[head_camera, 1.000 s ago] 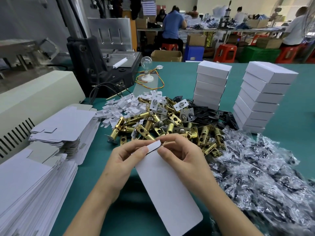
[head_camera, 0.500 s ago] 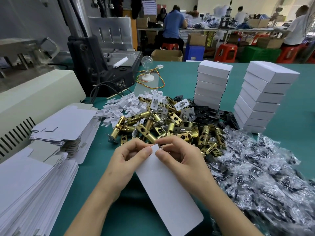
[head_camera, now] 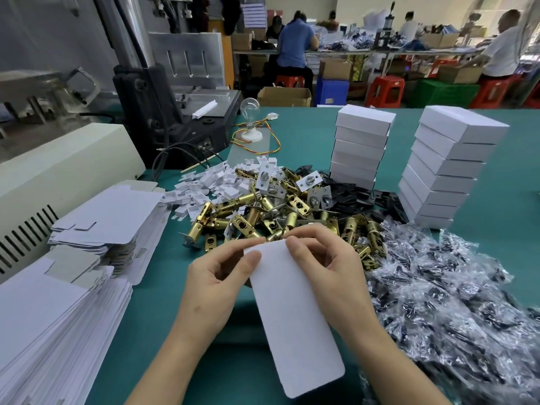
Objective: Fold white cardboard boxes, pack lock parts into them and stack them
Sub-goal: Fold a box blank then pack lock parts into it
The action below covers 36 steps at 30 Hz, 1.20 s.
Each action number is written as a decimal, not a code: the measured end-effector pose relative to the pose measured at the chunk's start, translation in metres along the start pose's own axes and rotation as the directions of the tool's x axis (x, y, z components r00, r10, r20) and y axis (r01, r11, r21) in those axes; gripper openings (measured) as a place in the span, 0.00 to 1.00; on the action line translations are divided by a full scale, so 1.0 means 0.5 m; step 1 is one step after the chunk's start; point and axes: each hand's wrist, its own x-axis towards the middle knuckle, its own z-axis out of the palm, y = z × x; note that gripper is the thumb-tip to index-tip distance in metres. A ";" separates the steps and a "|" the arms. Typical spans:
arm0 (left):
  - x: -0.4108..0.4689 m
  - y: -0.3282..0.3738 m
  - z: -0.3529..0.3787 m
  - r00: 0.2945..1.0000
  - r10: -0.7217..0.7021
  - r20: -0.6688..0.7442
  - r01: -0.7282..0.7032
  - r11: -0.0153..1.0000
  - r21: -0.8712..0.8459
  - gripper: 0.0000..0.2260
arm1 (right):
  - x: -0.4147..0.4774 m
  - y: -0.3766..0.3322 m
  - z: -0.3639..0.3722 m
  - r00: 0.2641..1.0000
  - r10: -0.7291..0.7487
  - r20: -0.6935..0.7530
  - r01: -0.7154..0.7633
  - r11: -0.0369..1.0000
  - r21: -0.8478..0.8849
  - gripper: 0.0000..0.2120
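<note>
A flat white cardboard box blank (head_camera: pixel 292 311) slants from my fingers toward the near edge of the green table (head_camera: pixel 496 159). My left hand (head_camera: pixel 216 285) pinches its far left corner with thumb and forefinger. Gripping the far right corner is my right hand (head_camera: pixel 330 270), fingers curled behind the top edge. Just beyond lies a heap of brass lock latches (head_camera: pixel 271 214) with silver plates. Two stacks of folded white boxes (head_camera: pixel 361 147) (head_camera: pixel 447 168) stand at the back right.
Flat box blanks (head_camera: pixel 58 311) are piled at the left, more blanks (head_camera: pixel 111 220) behind them. Small white inserts (head_camera: pixel 210 182) and black plates (head_camera: pixel 353 194) lie past the latches. Clear bags of screws (head_camera: pixel 450 305) fill the right. A machine (head_camera: pixel 163 118) stands back left.
The small end flap that stuck out at the blank's far edge has been folded away out of sight. Both hands stayed on the far corners.
</note>
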 end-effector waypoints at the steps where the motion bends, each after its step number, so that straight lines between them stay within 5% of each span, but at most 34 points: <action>1: -0.001 0.001 0.001 1.000 0.005 0.010 -0.005 1.000 0.010 0.06 | 0.000 0.000 0.000 1.000 -0.003 0.000 0.003 1.000 -0.008 0.03; 7: -0.001 0.002 -0.002 0.999 -0.027 0.027 0.027 1.000 0.002 0.10 | -0.001 0.000 0.003 1.000 0.000 0.003 0.000 0.999 -0.047 0.03; 15: 0.013 0.003 -0.011 0.970 -0.244 0.015 0.243 0.956 -0.161 0.10 | 0.005 0.004 0.001 0.998 0.018 0.052 -0.012 0.994 -0.106 0.08; 20: 0.021 0.008 -0.026 0.909 -0.407 -0.088 0.368 0.884 -0.288 0.09 | 0.006 0.001 -0.002 0.923 -0.273 0.271 0.352 0.885 -0.305 0.29; 23: 0.027 -0.002 -0.029 0.887 -0.449 -0.110 0.409 0.873 -0.266 0.09 | 0.008 0.003 0.001 0.859 -0.383 0.341 0.480 0.834 -0.273 0.27; 25: 0.026 -0.010 -0.023 0.910 -0.388 -0.147 0.360 0.915 -0.181 0.11 | 0.008 0.005 0.001 0.860 -0.426 0.281 0.496 0.828 -0.261 0.22; 28: 0.021 -0.020 -0.026 0.972 -0.083 -0.218 0.098 0.993 0.060 0.19 | 0.010 0.008 -0.003 0.913 -0.364 0.183 0.397 0.895 -0.202 0.16; 32: 0.007 -0.019 -0.029 0.992 0.129 0.004 -0.127 0.985 -0.120 0.30 | 0.016 0.013 -0.007 0.956 -0.259 0.141 0.282 0.943 -0.175 0.19; 36: 0.007 -0.025 -0.020 0.982 0.174 0.073 -0.171 0.984 -0.043 0.11 | 0.016 0.018 -0.011 0.956 -0.199 0.214 0.239 0.955 -0.178 0.21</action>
